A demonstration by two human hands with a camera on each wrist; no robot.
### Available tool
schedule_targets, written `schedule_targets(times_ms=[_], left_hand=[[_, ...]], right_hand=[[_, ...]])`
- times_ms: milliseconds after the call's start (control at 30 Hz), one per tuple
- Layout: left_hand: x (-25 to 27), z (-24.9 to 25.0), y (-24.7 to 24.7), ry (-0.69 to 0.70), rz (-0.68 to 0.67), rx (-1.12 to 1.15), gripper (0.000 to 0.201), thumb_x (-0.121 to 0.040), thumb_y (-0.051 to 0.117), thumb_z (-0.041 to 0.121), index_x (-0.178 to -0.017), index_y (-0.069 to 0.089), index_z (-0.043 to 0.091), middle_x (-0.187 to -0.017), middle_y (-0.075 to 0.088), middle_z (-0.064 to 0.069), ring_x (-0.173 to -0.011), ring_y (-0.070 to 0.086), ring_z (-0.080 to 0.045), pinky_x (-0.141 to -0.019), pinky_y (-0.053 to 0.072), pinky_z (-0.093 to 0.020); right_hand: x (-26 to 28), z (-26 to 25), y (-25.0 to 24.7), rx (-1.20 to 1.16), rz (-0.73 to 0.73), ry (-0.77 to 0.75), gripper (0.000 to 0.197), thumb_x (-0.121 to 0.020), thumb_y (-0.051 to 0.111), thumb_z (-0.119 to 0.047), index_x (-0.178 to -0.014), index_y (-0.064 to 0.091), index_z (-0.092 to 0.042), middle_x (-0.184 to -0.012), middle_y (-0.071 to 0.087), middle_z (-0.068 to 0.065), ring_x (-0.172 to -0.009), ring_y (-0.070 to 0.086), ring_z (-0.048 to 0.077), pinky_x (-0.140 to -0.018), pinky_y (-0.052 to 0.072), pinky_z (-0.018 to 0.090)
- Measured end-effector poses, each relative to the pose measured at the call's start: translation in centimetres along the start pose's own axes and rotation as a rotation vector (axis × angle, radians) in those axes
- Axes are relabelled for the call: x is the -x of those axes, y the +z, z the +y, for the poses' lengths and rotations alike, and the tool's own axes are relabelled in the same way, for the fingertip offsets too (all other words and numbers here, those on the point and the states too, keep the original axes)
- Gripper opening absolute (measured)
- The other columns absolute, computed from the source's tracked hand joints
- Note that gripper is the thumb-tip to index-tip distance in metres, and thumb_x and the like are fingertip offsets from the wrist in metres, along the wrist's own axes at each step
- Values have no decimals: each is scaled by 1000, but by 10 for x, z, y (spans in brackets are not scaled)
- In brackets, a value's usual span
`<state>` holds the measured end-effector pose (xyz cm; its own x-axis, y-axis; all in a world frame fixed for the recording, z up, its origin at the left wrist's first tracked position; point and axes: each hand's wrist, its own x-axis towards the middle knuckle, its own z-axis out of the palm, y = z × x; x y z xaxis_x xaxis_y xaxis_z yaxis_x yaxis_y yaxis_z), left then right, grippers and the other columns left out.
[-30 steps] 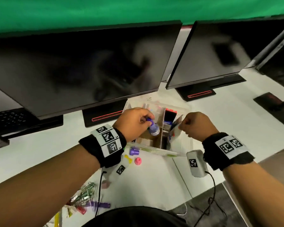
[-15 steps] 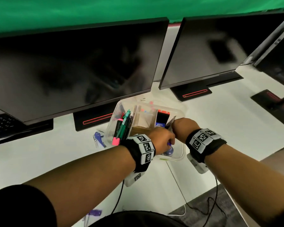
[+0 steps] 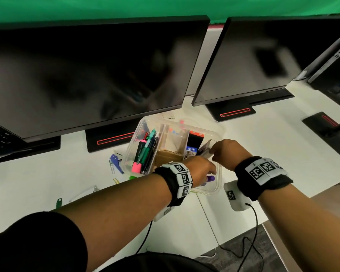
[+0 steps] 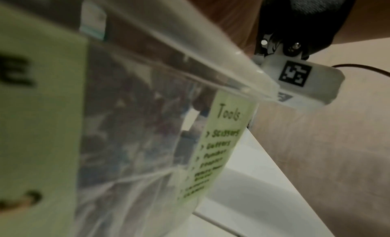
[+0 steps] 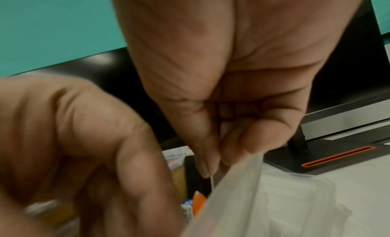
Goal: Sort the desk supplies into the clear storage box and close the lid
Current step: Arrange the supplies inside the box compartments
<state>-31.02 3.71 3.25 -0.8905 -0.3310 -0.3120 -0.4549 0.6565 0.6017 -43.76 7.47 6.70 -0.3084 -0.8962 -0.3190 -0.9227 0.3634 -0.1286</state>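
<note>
The clear storage box [image 3: 217, 190] stands on the white desk under the monitors. Pens and a pink highlighter [image 3: 136, 166] fill its left compartment. My left hand [image 3: 211, 172] reaches down into the front right compartment, fingers curled on a purple-capped glue stick [image 3: 210, 178]. My right hand [image 3: 212, 154] pinches the top edge of a clear plastic pouch [image 3: 204, 149] that stands in the same compartment. In the right wrist view its thumb and forefinger [image 5: 206, 157] clamp the thin pouch film [image 5: 242, 199]. A green "Tools" label [image 4: 223, 140] is stuck on the box wall.
Two black monitors on stands [image 3: 110, 139] overhang the box from behind. Loose on the desk to the left lie a blue tool [image 3: 115, 162], paper clips [image 3: 116, 180] and a green piece [image 3: 59, 202]. The desk's edge [image 3: 263, 222] runs close at the front right.
My left hand has carried the glue stick from above the box's middle down into the front right compartment. My right hand has kept its pinch on the pouch.
</note>
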Motion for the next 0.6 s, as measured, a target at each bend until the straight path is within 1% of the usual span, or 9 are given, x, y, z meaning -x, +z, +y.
schedule_targets(times_ms=[67, 167, 233, 267, 367, 433, 500, 533, 600], left_hand=[[2, 0, 4, -28, -14, 53, 41, -89, 56, 2, -128, 53, 12, -124, 59, -10, -106, 61, -21, -79, 51, -25], [12, -2, -2, -49, 74, 66, 41, -89, 56, 5, -128, 52, 13, -122, 60, -10, -106, 61, -24, -82, 46, -24], [26, -9, -13, -38, 183, 89, 33, -90, 52, 7, -123, 57, 14, -116, 63, -8, -102, 61, -23, -85, 48, -25], [35, -15, -19, -39, 249, 81, 30, -91, 50, 8, -118, 60, 17, -114, 65, -5, -101, 62, -20, -87, 48, -25], [70, -46, -38, -82, 411, 55, 22, -89, 52, 14, -104, 65, 23, -106, 67, 2, -97, 62, -16, -88, 51, -31], [95, -71, -48, -152, 497, 52, 20, -88, 53, 14, -99, 67, 23, -103, 69, 3, -94, 63, -15, -86, 50, -27], [122, -97, -54, -246, 576, 61, 20, -87, 55, 12, -98, 69, 21, -101, 70, 3, -89, 63, -14, -80, 46, -20], [139, -113, -55, -307, 595, 58, 21, -86, 55, 11, -99, 69, 21, -100, 69, 3, -86, 61, -13, -77, 43, -18], [167, -141, -52, -416, 561, 21, 22, -86, 55, 11, -101, 68, 20, -102, 68, 2, -86, 60, -13, -75, 39, -17]], right_hand=[[3, 2, -1, -26, 18, 3, 28, -87, 59, -13, -113, 68, -15, -113, 67, 7, -107, 60, 23, -90, 44, 25], [10, -2, -6, -46, 27, -6, 27, -88, 59, -15, -113, 68, -14, -114, 67, 7, -107, 60, 23, -90, 43, 25], [15, -12, -11, -70, 44, -20, 24, -88, 58, -16, -109, 70, -14, -111, 68, 7, -104, 62, 23, -87, 44, 26], [18, -18, -15, -88, 57, -34, 22, -88, 58, -17, -106, 71, -14, -108, 69, 6, -100, 62, 23, -84, 45, 26], [25, -49, -19, -199, 103, -85, 17, -87, 57, -15, -98, 70, -11, -95, 69, 4, -82, 59, 19, -71, 41, 22], [32, -78, -17, -327, 94, -112, 13, -87, 58, -15, -93, 70, -13, -90, 67, 1, -81, 57, 15, -71, 39, 20], [39, -109, -11, -419, 71, -177, 11, -86, 59, -15, -89, 70, -15, -89, 69, 1, -83, 61, 16, -73, 44, 21], [43, -128, -6, -433, 49, -236, 12, -86, 59, -16, -90, 71, -14, -91, 70, 1, -84, 63, 16, -74, 46, 21], [50, -161, 9, -375, -10, -334, 16, -88, 57, -18, -94, 71, -14, -96, 72, 1, -87, 64, 15, -76, 45, 18]])
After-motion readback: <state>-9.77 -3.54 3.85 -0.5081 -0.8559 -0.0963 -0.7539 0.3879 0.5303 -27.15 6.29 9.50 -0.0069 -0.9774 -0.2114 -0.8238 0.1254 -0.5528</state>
